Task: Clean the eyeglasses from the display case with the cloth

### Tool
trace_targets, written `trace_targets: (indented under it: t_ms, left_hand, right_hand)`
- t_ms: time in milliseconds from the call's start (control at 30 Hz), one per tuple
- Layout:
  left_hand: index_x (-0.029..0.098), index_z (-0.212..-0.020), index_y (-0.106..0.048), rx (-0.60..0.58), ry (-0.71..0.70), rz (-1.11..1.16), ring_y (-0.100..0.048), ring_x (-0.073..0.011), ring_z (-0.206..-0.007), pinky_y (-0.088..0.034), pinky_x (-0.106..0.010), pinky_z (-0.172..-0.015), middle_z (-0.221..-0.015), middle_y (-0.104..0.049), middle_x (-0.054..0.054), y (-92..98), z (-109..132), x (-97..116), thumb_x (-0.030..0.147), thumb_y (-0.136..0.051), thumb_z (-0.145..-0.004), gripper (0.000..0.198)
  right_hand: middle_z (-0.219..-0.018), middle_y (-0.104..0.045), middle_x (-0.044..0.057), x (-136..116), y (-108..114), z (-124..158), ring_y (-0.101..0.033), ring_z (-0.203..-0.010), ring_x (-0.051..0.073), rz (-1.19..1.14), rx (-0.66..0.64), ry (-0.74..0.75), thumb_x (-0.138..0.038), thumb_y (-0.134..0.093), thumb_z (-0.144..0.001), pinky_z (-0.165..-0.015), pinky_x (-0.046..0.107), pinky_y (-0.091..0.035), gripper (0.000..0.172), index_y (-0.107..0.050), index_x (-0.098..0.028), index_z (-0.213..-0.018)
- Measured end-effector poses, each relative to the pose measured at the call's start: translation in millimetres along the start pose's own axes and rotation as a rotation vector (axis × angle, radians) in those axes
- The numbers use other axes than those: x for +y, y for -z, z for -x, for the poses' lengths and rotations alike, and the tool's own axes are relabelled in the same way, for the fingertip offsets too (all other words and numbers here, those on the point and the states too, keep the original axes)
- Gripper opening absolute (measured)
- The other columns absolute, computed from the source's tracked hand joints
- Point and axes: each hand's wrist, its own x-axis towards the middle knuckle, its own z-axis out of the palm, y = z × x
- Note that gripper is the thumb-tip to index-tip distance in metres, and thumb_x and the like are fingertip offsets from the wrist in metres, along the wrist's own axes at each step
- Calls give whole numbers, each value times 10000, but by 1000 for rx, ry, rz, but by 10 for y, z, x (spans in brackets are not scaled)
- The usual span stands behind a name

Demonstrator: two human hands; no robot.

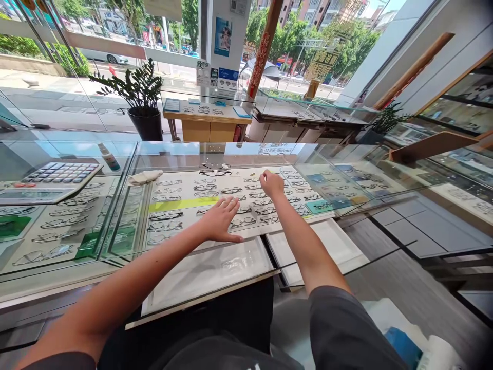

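Clear glass top of an eyewear display case lies under my L hand, palm down w/ fingers open & spread, while my R hand is curled closed nearer the far edge, & I can't tell if it's gripping anything. Rows of specs sit beneath the pane around my hands, w/ a black-framed pair beyond my L hand & a pale cloth off left. Step in hand looks like close work at the glass; next move, I'd judge, calls for a light R touch.
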Motion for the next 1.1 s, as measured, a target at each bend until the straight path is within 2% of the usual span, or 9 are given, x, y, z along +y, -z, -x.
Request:
trace_targets:
  t_ms: [100,200,267,333,467,533,633,867,1100]
  left_hand:
    - [25,-1821,-242,-6,2,-25,-146,-398,-1805,-125,-517,-1461,-1902,-134,-247,-43,-21,-9,872,-584,-941,1268]
    - [36,-1819,-251,20,53,-5,-157,-376,-1807,-128,-508,-1462,-1906,-146,-238,-51,-38,21,813,-550,-983,1180]
    - [13,-1820,-229,25,112,9,-132,-378,-1811,-103,-495,-1469,-1910,-130,-241,-51,-54,57,832,-548,-973,1221]
    - [-11,-1820,-203,31,183,17,-101,-398,-1813,-77,-494,-1474,-1913,-100,-252,-61,-77,91,868,-568,-939,1297]
    - [-47,-1809,-165,69,292,40,-65,-480,-1800,-102,-592,-1467,-1899,-77,-307,-118,-136,111,961,-594,-836,1465]
    - [-63,-1804,-160,75,292,43,-62,-497,-1796,-110,-606,-1463,-1896,-77,-319,-143,-155,97,976,-596,-815,1499]
    - [-30,-1813,-200,58,240,28,-67,-487,-1798,-97,-578,-1467,-1911,-95,-277,-147,-159,65,940,-605,-837,1434]
    - [-7,-1817,-224,-3,135,-5,-72,-455,-1805,-86,-585,-1465,-1911,-108,-258,-101,-167,22,818,-581,-924,1267]
    - [31,-1816,-254,-12,-15,-18,-107,-389,-1812,-148,-533,-1460,-1905,-148,-248,-95,-214,0,698,-549,-997,1097]
  right_hand:
    - [-897,-756,144,-221,59,-16,-578,-783,272,0,19,68,-273,-401,-1112,-699,355,-317,388,-765,-141,-1088]
    - [-1099,-785,155,-683,91,-99,-638,-1045,304,-29,22,241,-313,-469,-1118,-868,375,-442,347,-782,-165,-1119]
    - [-1273,-775,156,-1049,96,-190,-611,-1228,321,-46,-11,386,-346,-566,-1097,-1047,400,-458,297,-801,-185,-1179]
    - [-1452,-718,194,-1374,95,-304,-552,-1356,365,16,-135,541,-347,-612,-1074,-1158,468,-433,345,-794,-153,-1294]
    - [-1581,-691,172,-1750,91,-540,-512,-1446,377,64,-266,591,-291,-728,-984,-1204,483,-427,282,-840,-161,-1207]
    - [-1510,-753,154,-1827,86,-628,-560,-1394,366,88,-322,588,-262,-744,-958,-1166,464,-455,204,-861,-176,-1100]
    - [-1334,-838,128,-1881,71,-708,-633,-1278,338,109,-384,582,-254,-746,-945,-1081,412,-491,151,-870,-199,-1013]
    - [-1190,-875,119,-1859,62,-761,-710,-1143,280,98,-444,538,-240,-722,-951,-946,324,-500,204,-896,-187,-1044]
    - [-1129,-894,117,-1735,131,-688,-750,-1108,266,74,-436,469,-169,-741,-943,-948,311,-499,194,-913,-180,-1031]
